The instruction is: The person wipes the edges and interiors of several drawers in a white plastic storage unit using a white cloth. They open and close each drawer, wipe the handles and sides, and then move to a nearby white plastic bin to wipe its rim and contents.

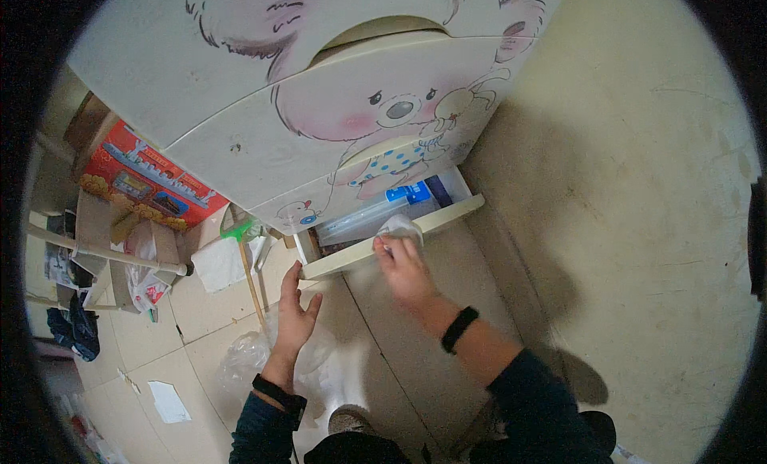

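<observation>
A cartoon-printed chest of drawers (pixel 239 158) stands before me with its bottom drawer pulled out. My right hand (pixel 406 271) grips a crumpled white cloth (pixel 400 225) against the top edge of the cream drawer front (pixel 452 215). At the drawer front's left end, the fingertips of my left hand (pixel 298 317) touch or nearly touch the corner, thumb spread and nothing held. Inside the drawer lie a clear plastic package (pixel 359 221) and a blue labelled item (pixel 410 192); the cloth and drawer front hide part of the contents.
A wall (pixel 647 194) rises on the right. Left of the chest are a red printed box (pixel 153 170), a green-headed broom or dustpan (pixel 238 230) with a wooden handle, and a pale rack bar (pixel 120 254). Clear plastic bags (pixel 245 359) and a white paper scrap (pixel 169 402) lie on the tiles.
</observation>
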